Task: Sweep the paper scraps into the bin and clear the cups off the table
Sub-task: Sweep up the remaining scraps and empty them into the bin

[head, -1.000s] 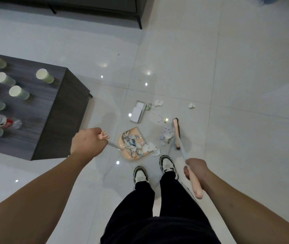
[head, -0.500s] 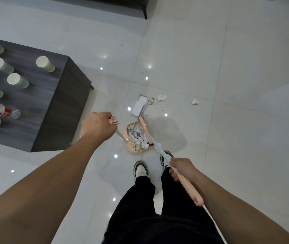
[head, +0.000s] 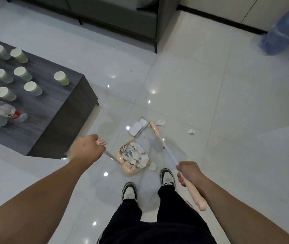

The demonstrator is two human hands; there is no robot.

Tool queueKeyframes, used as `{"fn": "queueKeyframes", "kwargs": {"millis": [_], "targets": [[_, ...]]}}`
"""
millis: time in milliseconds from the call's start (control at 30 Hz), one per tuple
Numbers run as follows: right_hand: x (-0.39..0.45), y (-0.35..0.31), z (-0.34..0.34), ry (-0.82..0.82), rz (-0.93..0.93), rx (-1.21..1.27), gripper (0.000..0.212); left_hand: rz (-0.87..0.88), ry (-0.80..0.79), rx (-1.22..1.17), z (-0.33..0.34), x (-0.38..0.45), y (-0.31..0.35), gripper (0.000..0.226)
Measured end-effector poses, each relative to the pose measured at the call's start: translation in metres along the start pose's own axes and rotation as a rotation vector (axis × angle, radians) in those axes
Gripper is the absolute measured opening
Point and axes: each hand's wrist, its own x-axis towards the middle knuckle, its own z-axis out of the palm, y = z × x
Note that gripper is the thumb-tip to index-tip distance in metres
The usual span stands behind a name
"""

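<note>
Since half a second ago the broom (head: pixel 155 132) has swung off the dustpan (head: pixel 133 159) toward the upper scraps (head: pixel 161 122), seemingly for another stroke. Left hand (head: pixel 85 151) grips the pan's handle, right hand (head: pixel 190 172) the broom's. Cups (head: pixel 61 78) wait on the bench (head: pixel 64 110), frame left.

Peach dustpan (head: pixel 131 170) on floor, heaped with paper scraps (head: pixel 136 155). Loose scraps (head: pixel 191 131) remain beyond the peach broom head (head: pixel 154 128). Pale green cups (head: pixel 61 78) upright on dark table (head: pixel 48 106).
</note>
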Motion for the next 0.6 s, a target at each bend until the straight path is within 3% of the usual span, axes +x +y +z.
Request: {"fn": "queueKeyframes", "kwargs": {"millis": [200,333,600], "targets": [[0.081,-0.079,-0.025,0.039,-0.103,-0.284,0.008,-0.287,0.050,-0.091,0.012,-0.043,-0.006,0.025],[0.133,-0.113,-0.040,0.020,-0.116,-0.466,0.015,-0.492,0.075,-0.107,0.029,-0.078,-0.003,0.032],[0.126,-0.091,-0.032,-0.101,-0.021,-0.630,0.009,-0.642,0.104,-0.111,0.051,-0.108,0.009,0.026]]}}
